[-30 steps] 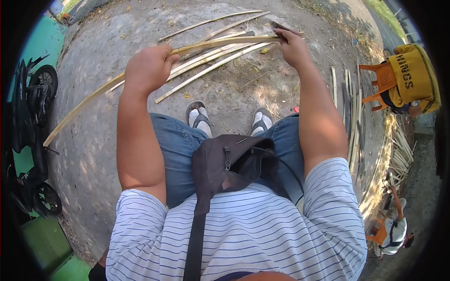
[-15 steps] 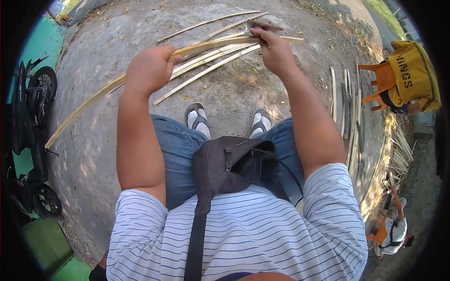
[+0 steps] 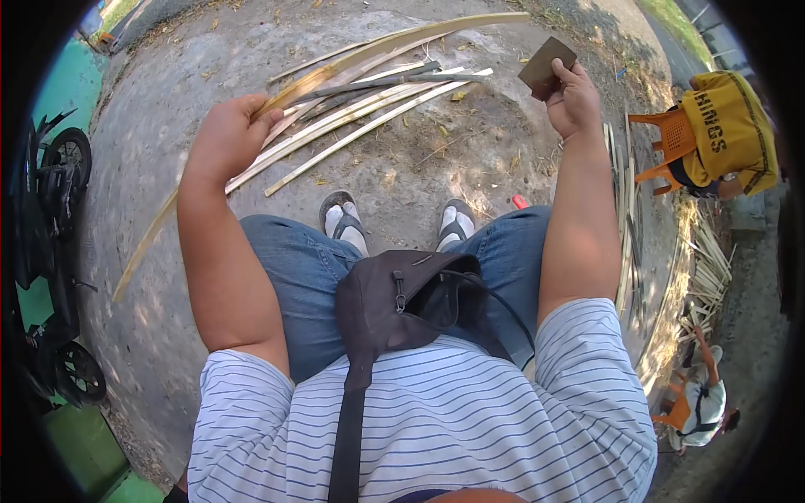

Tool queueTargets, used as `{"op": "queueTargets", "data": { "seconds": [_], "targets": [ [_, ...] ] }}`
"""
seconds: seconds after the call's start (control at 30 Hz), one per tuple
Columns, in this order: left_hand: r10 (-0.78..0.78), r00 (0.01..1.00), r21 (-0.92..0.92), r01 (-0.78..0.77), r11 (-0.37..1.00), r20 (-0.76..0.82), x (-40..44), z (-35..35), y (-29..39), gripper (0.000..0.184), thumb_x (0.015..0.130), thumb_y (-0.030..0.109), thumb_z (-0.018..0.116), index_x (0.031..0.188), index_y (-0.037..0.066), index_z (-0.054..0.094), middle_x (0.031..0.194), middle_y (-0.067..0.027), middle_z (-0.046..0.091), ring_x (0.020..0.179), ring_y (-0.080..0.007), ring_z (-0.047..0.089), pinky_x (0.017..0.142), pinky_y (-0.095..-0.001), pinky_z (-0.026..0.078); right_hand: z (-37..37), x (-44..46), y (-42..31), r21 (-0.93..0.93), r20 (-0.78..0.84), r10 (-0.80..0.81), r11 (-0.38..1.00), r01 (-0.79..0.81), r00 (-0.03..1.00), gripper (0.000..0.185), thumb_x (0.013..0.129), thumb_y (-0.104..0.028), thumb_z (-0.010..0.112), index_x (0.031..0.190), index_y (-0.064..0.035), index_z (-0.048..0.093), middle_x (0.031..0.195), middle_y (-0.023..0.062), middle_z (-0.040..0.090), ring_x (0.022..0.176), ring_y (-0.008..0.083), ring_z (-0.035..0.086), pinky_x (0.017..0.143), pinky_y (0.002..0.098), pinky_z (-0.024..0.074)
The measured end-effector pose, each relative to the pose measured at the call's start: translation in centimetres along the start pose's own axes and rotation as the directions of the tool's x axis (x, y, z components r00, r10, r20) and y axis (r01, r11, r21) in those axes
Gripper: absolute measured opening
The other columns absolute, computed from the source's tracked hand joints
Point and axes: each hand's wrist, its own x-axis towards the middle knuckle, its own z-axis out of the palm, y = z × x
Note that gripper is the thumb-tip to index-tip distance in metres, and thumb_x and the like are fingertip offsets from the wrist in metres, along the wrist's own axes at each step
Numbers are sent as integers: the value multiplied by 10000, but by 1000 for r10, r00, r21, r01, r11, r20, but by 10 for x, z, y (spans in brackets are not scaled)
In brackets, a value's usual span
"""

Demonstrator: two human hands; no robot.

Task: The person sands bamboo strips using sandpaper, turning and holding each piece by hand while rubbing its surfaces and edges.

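My left hand (image 3: 228, 141) is closed around a long, pale, slightly curved strip of split bamboo or wood (image 3: 381, 44). One end reaches to the upper right and the other passes behind my forearm to the lower left. Apart from the strip, my right hand (image 3: 575, 105) pinches a flat, brown, rectangular piece (image 3: 547, 67) between thumb and fingers. Whether that piece is a blade or a scraper I cannot tell. Beneath the held strip, several pale strips (image 3: 369, 111) and a dark strip (image 3: 369, 82) lie on the ground.
More strips (image 3: 625, 226) lie to my right, with a larger pile (image 3: 708, 264) beyond. An orange chair (image 3: 671, 132) bears a yellow cloth (image 3: 728, 130). Another person (image 3: 704, 407) sits at lower right. A motorcycle (image 3: 63, 268) stands left. A red object (image 3: 519, 201) is by my right knee.
My right hand has moved right, away from the strip, and the brown piece now shows its flat face. My left hand has shifted slightly left and down; the strip's far end has risen.
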Motion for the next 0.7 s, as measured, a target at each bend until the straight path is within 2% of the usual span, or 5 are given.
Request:
{"op": "queueTargets", "data": {
  "seconds": [0.07, 0.23, 0.43, 0.53, 0.7],
  "targets": [
    [-9, 1000, -73, 9, 997, 5, 6, 1, -10, 251, 962, 278, 692, 1067, 56, 744, 775, -190, 674, 674, -283, 613, 681, -410, 483, 7, -9, -10, 136, 173, -25, 991, 2, 985, 244, 1051, -113, 580, 1282, -41, 611, 1178, 66, 708, 1041, 243, 713, 904, 426, 594],
    [-79, 995, 33, 77, 997, 66, 7, 0, -24, 270, 961, 285, 698, 1104, 60, 744, 762, -173, 673, 664, -259, 606, 685, -405, 487, 21, -15, -17, 299, 437, -93, 953, -47, 895, 285, 1073, -132, 530, 1338, -37, 577, 1240, 92, 703, 1138, 260, 704, 964, 439, 595],
    [-58, 996, -39, 61, 997, 60, 8, 7, -24, 268, 971, 276, 699, 1095, 42, 739, 710, -129, 631, 635, -198, 547, 656, -375, 465, 41, -34, -25, 333, 508, -117, 940, -70, 854, 311, 1076, -113, 508, 1374, -29, 540, 1277, 109, 687, 1163, 265, 695, 1002, 455, 583],
    [-78, 995, -95, 84, 992, 59, 10, 10, -22, 261, 980, 268, 697, 1083, 32, 736, 680, -99, 590, 628, -163, 504, 637, -357, 447, 37, -32, -23, 283, 431, -88, 958, -42, 898, 308, 1061, -124, 540, 1359, -52, 564, 1270, 96, 681, 1167, 276, 689, 982, 501, 582],
    [-43, 997, -67, 48, 997, 72, 12, 14, -28, 260, 980, 269, 700, 1074, 29, 737, 666, -79, 571, 630, -147, 484, 628, -351, 439, 44, -36, -20, 242, 344, -66, 970, -20, 937, 297, 1060, -178, 569, 1330, -54, 562, 1233, 88, 707, 1140, 245, 706, 991, 437, 585]
  ]
}}
